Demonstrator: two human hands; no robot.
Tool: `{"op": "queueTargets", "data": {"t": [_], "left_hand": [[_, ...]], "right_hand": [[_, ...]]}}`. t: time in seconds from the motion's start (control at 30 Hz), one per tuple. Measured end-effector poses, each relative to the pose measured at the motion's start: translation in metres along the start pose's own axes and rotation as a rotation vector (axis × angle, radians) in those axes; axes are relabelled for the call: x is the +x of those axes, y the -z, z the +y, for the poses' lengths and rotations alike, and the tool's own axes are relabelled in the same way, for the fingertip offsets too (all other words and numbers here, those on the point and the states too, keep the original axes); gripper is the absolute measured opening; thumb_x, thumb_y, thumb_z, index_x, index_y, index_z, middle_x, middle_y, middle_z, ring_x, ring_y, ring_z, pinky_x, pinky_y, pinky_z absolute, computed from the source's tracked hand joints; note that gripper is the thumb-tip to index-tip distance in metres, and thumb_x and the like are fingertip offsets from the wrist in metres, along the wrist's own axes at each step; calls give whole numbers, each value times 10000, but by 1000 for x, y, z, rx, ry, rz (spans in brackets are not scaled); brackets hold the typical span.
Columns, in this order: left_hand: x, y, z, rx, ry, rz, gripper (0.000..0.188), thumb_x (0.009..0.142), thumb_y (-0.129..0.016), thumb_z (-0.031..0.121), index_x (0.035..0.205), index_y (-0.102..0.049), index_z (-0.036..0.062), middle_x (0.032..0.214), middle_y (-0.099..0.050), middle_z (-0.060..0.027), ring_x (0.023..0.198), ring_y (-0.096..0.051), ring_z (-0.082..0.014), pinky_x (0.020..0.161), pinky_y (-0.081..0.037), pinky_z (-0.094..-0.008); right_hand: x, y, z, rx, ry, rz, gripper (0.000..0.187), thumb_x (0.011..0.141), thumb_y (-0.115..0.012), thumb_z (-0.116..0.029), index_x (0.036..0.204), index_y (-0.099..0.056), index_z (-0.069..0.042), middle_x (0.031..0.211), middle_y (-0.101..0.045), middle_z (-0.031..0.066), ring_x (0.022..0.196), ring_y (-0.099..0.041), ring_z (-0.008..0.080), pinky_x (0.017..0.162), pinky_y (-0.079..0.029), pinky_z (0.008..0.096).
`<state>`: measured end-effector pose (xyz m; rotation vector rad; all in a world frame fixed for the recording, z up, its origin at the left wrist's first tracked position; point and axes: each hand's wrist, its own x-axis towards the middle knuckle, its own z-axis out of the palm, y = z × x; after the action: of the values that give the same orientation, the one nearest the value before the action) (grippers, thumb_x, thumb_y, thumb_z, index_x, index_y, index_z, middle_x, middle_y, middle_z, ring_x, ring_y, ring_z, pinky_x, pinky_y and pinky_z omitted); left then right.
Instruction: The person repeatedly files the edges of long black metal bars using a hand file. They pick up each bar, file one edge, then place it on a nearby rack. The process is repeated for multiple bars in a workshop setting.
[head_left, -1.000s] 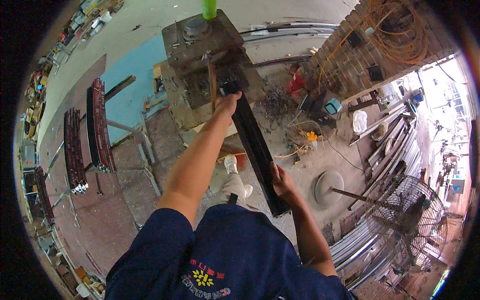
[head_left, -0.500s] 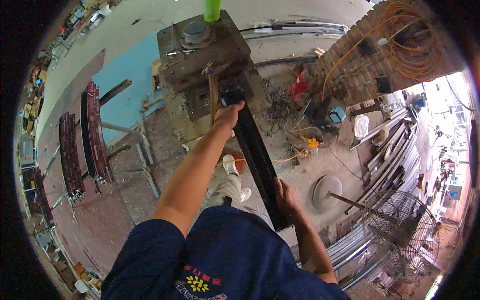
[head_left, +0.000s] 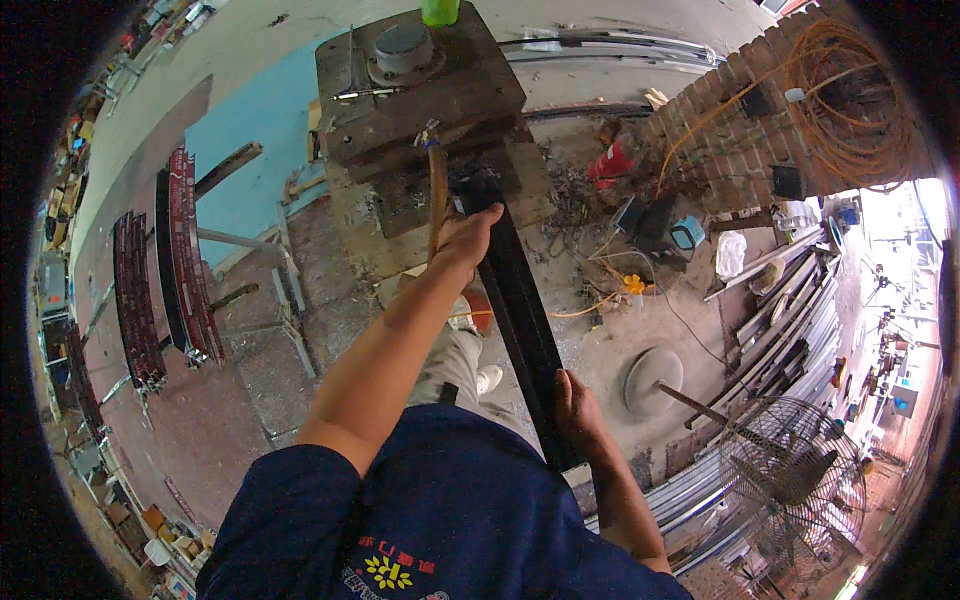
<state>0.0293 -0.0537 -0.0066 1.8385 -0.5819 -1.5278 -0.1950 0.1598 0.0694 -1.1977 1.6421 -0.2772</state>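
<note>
A long black metal profile slants from the dark machine base in the middle down toward my right side. My left hand is closed round it near its far end, thumb on top. Close to the near end, my right hand grips its right edge, with the fingers partly hidden. The profile's far end lies at the lower ledge of a dark, boxy machine, among metal shavings. Just left of that end, a brown hose-like piece comes down from the machine, beside my left hand.
Dark red profiles rest on a stand at left. A round grey base and a wire-cage fan stand at right, near stacked metal lengths. An orange cable crosses the floor. Coiled orange hose hangs on brickwork.
The view has shifted slightly, so the machine sits a little farther right in it. Both hands keep hold of the profile, with little visible movement along it.
</note>
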Motion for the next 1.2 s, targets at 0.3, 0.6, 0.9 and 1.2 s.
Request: {"op": "queueTargets", "data": {"t": [0.3, 0.6, 0.9, 1.2], "left_hand": [[11, -5, -1, 42, 77, 9, 840, 779, -740, 513, 1395, -442, 26, 1396, -500, -197, 1284, -481, -336, 1027, -396, -446], [-10, -5, 10, 15, 45, 11, 825, 785, -723, 492, 1390, -454, 0, 1431, -466, -178, 1314, -434, -324, 1083, -304, -420], [2, 2, -5, 72, -26, -75, 903, 811, -681, 575, 1500, -301, 132, 1529, -341, -137, 1354, -387, -381, 1077, -349, -528], [-18, -9, -16, 21, -255, 73, 778, 820, -711, 521, 1413, -419, 113, 1414, -494, -116, 1275, -477, -333, 1029, -400, -442]], "right_hand": [[-1, -2, 0, -12, 2, 10, 457, 1036, -354, -388, 1038, -564, 18, 895, -585, 340, 902, -546, 539, 721, -452, 504], [2, -5, 8, -45, 35, 46, 447, 1036, -343, -375, 1029, -557, 18, 913, -574, 344, 956, -522, 536, 757, -449, 508], [27, -24, 48, -87, 140, 57, 466, 1039, -335, -394, 1099, -558, 11, 988, -610, 321, 992, -563, 505, 823, -455, 498], [105, -73, 131, 86, 379, 59, 482, 1042, -356, -409, 1278, -501, -15, 1029, -639, 205, 979, -611, 319, 882, -458, 384]]}}
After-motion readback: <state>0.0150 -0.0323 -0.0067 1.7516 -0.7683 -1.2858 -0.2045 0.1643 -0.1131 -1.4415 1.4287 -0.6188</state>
